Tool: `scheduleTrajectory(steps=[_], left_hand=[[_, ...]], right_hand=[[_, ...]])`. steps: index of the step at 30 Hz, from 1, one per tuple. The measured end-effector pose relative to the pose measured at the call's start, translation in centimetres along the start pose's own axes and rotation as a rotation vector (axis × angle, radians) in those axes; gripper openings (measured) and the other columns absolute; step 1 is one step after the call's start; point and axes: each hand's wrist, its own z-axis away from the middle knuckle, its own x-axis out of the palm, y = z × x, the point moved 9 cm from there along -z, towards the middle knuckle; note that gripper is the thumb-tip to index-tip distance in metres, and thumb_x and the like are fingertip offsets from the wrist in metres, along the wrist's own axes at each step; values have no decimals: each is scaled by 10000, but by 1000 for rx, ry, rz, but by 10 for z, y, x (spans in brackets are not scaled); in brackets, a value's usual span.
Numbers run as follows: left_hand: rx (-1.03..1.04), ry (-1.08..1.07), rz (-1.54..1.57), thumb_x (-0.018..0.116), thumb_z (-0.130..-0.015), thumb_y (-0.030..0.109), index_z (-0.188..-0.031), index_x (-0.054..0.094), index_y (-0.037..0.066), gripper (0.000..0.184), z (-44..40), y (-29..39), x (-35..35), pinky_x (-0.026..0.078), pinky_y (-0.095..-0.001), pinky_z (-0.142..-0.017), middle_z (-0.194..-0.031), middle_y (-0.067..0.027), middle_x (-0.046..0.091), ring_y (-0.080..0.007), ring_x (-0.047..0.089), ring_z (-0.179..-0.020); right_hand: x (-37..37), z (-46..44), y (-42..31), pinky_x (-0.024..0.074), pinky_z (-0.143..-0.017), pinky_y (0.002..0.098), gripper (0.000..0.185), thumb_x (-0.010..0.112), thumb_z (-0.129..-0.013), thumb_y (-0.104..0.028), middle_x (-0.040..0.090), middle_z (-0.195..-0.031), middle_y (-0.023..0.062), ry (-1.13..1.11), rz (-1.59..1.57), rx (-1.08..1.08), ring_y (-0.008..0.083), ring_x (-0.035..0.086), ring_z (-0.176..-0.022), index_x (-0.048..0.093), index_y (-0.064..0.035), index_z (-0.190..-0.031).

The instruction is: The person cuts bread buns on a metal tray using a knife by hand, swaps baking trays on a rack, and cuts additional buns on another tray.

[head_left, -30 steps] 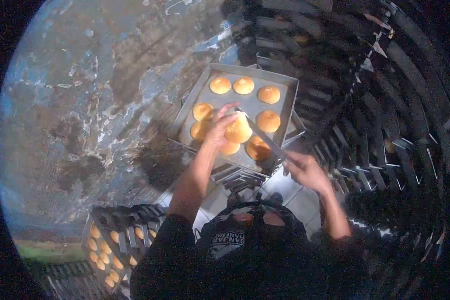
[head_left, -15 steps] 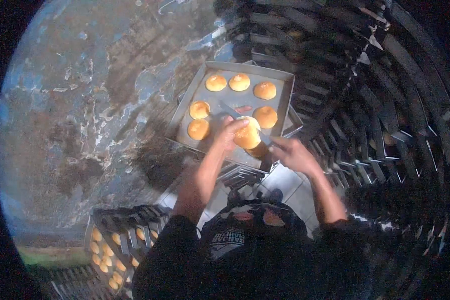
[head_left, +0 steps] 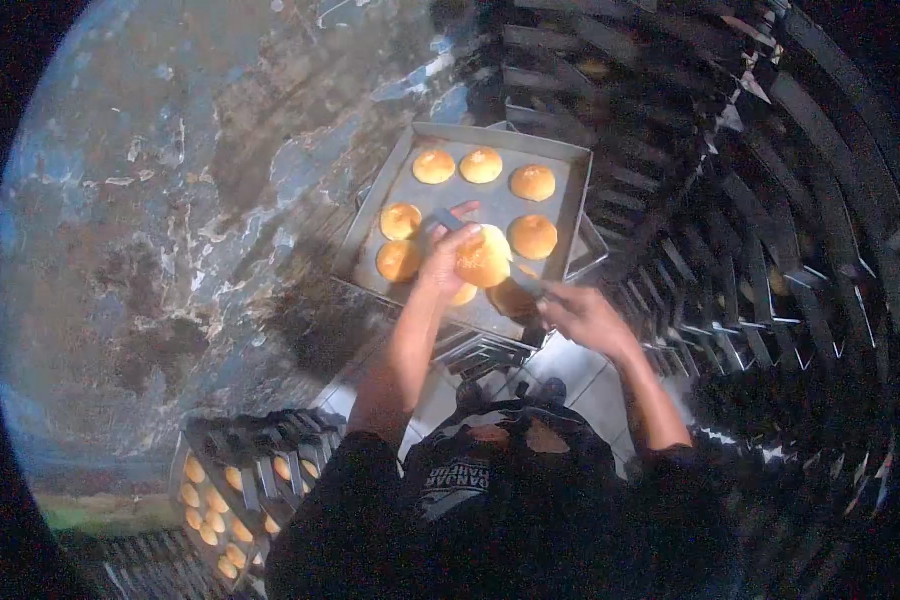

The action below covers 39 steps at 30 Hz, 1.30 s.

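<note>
My left hand (head_left: 444, 262) is closed on a round golden bun (head_left: 484, 257), held above a metal baking tray (head_left: 390, 292). In my right hand (head_left: 582, 316) is the handle of a knife (head_left: 526, 284). Its grey blade runs beneath or through the held bun, and its far end shows beyond my left fingers; how deep it cuts I cannot tell. Several more buns lie in the tray, among them one bun (head_left: 433, 167) at the back left and another bun (head_left: 534, 237) on the right. Those nearest me are partly hidden by my hands and the held bun.
Another tray (head_left: 592, 243) sits underneath, turned at an angle. Dark metal racks (head_left: 770, 260) fill the right side. At lower left, a rack holds trays with several buns (head_left: 215, 522). A worn, stained wall or surface (head_left: 170, 250) spans the left. White floor tiles (head_left: 580, 385) show below.
The held bun and my left hand have shifted slightly left. The knife blade has slid and shows less beyond the left fingers. The right hand has moved slightly down.
</note>
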Motion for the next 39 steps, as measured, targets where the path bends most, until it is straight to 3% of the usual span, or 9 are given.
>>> scheduleTrajectory(steps=[6,13,15,20,26,31,33,35,39], left_hand=[[-26,84,26,648,-895,71,-1329,570,44,442,0,-9,-10,600,-396,-819,-1049,-87,663,-218,675,-947],[26,227,182,710,-855,83,-1249,608,39,409,-10,4,-28,585,-388,-830,-1031,-54,633,-194,657,-943],[58,265,155,713,-850,75,-1246,612,43,410,-4,20,-34,587,-396,-830,-1073,-61,643,-200,657,-972],[61,293,206,703,-940,302,-1200,649,92,338,-12,-33,-35,579,-402,-829,-1065,-54,675,-211,664,-976],[47,368,314,728,-923,292,-1115,645,93,288,-25,-19,-42,582,-404,-834,-1019,-47,689,-211,686,-941],[73,434,360,730,-925,289,-1099,654,110,261,-54,-17,-99,580,-406,-854,-1035,-46,702,-211,689,-947],[82,505,301,722,-932,290,-1144,652,62,318,-54,-14,-110,571,-398,-861,-1044,-47,704,-223,687,-963],[256,607,-397,698,-948,295,-1157,665,28,340,-51,12,-121,551,-402,-858,-1059,-60,709,-250,688,-970],[480,583,-998,643,-982,306,-1154,676,11,343,-74,41,-72,521,-419,-882,-1101,-131,716,-303,684,-1005]], right_hand=[[9,16,-8,499,-672,273,419,602,-1007,-181,653,-765,27,-24,-72,34,74,572,-690,579,-57,-1407],[14,3,-7,497,-654,271,379,637,-985,-177,672,-766,29,59,-108,-49,91,606,-698,626,-71,-1349],[18,11,8,497,-657,267,389,638,-987,-172,668,-766,22,9,-115,101,78,602,-706,617,-70,-1362],[48,-23,14,502,-655,271,406,618,-1003,-195,670,-775,22,61,-278,82,80,600,-704,592,-30,-1372],[47,-37,11,510,-640,289,417,608,-1001,-220,657,-747,50,174,-106,-44,111,613,-660,589,-17,-1365],[39,36,38,388,-440,215,388,601,-1002,-160,641,-709,3,-78,-354,299,49,490,-485,600,-73,-1380],[24,62,57,378,-427,215,371,611,-999,-159,647,-705,10,-117,-313,335,52,485,-464,615,-63,-1357],[9,89,64,366,-413,217,332,619,-998,-165,657,-716,23,-75,-488,431,51,481,-451,630,-46,-1308],[-10,104,86,364,-410,216,335,611,-1002,-165,658,-727,26,93,-554,473,50,485,-455,614,-37,-1312]])
